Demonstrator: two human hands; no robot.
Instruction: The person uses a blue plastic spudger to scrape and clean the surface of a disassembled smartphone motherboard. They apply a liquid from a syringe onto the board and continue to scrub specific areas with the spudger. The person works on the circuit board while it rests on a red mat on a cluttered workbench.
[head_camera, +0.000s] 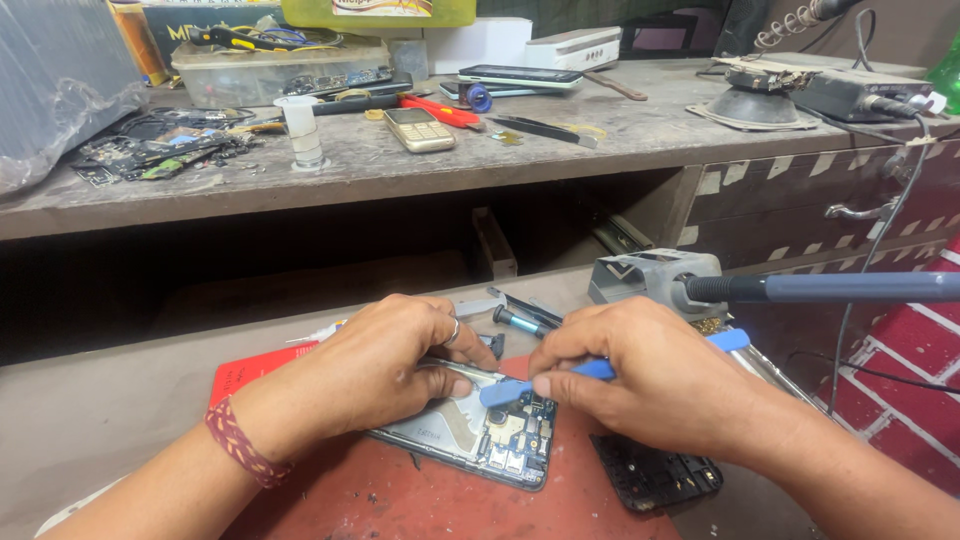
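Watching opened phone (480, 435) on red mat (400, 495), low desk. My left hand (375, 370) closed round tweezers (462, 370), pinning phone. Right hand (640, 375) pinching blue pry tool (510, 390), tip on board. Risk, I judge: tip slips, gouges connector. Soldering iron (820, 288) close by wrist. Contact point hidden under fingers.

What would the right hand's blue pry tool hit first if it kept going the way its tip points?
Likely the left hand: the right hand aims the blue pry tool leftward over the opened phone, toward those fingers and their metal tweezers. Depth is unclear.
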